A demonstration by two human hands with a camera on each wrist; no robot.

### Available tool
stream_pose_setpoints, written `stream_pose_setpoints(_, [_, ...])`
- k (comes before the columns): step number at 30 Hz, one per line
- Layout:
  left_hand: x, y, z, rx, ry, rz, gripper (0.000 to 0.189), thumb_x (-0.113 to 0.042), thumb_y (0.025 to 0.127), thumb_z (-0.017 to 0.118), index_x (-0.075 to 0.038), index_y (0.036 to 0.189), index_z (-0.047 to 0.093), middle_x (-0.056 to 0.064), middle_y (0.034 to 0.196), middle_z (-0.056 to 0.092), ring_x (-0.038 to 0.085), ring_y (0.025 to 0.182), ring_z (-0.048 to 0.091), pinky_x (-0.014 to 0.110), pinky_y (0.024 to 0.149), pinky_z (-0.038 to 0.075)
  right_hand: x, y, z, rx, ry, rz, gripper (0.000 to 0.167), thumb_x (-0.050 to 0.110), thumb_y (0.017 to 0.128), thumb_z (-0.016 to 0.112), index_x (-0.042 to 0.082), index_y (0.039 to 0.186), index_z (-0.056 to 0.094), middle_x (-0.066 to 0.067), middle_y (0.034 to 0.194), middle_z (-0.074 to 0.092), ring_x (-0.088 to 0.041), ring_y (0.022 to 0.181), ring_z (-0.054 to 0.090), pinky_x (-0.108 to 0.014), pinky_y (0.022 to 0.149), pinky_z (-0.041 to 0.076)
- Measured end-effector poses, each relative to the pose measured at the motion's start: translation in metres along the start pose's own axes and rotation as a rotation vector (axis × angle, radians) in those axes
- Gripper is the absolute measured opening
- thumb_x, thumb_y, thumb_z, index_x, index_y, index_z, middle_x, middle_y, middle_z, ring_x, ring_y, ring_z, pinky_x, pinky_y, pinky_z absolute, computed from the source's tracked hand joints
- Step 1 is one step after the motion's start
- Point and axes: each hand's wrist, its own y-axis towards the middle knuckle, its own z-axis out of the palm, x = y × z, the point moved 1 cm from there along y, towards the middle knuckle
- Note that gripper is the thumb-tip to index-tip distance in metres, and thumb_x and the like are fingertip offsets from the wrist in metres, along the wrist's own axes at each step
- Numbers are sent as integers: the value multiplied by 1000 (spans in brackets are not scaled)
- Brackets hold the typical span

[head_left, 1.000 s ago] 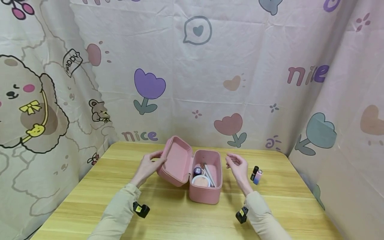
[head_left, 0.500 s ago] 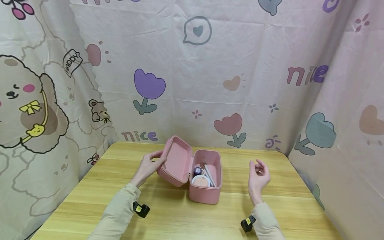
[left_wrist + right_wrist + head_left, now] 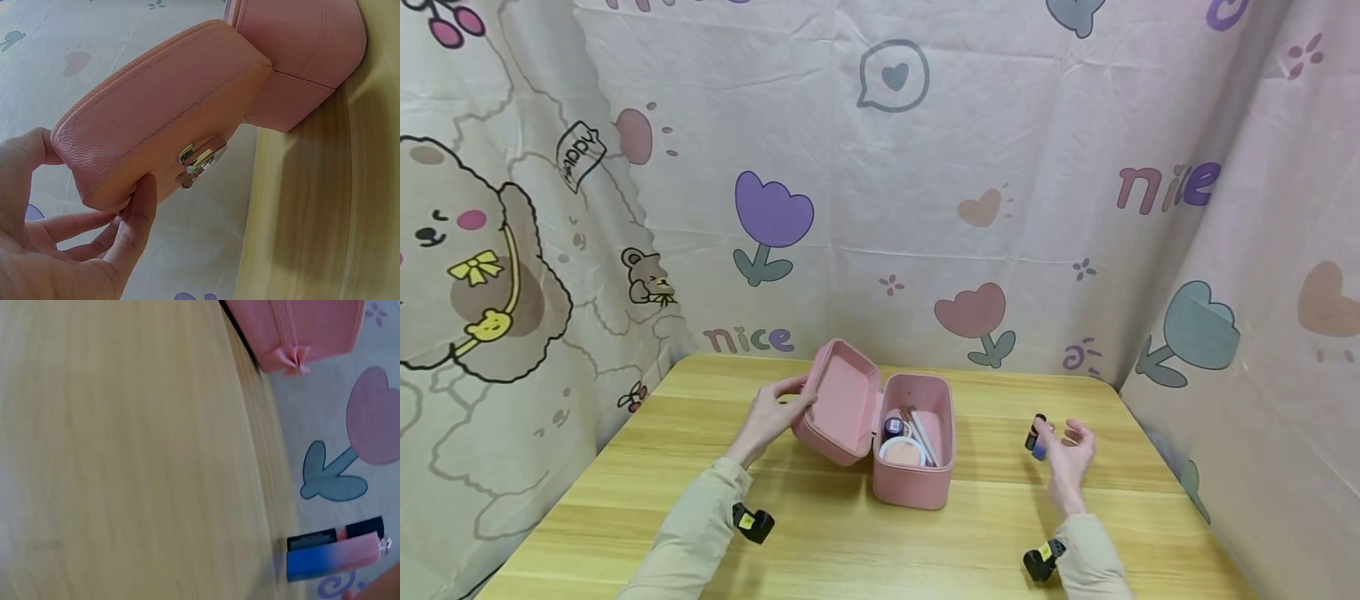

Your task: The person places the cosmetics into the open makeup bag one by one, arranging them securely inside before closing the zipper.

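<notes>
A pink cosmetic case [image 3: 913, 487] stands on the table with its lid [image 3: 847, 392] swung out to the left. My left hand [image 3: 771, 421] grips the lid's outer end; in the left wrist view the thumb and fingers [image 3: 140, 212] pinch its corner beside a metal handle fitting [image 3: 201, 159]. Over at the right, my right hand [image 3: 1070, 462] is beside two small upright tubes, fingers loosely bent and apparently apart from them. One is a blue-to-pink tube [image 3: 331, 556], the other a black tube [image 3: 312, 539] with a pinkish band. In the head view the right hand partly hides them.
Inside the case lie a round powder compact [image 3: 902, 452], a small dark round jar [image 3: 893, 427] and slim white sticks [image 3: 925, 437]. A printed curtain [image 3: 895, 208] hangs behind the wooden table [image 3: 820, 542] and along both sides.
My right hand has moved from beside the case rightward to the two tubes, its fingers lowering toward them. My left hand and the lid have stayed in place.
</notes>
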Motion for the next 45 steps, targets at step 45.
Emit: stream_pose_setpoints(45, [0, 1, 1, -25, 34, 4, 48, -14, 96, 65, 5, 139, 55, 27, 131, 62, 14, 90, 65, 18, 74, 53, -2, 3, -6, 26, 178, 100, 12, 6, 89, 73, 18, 91, 70, 16, 76, 59, 4, 70, 58, -10, 66, 52])
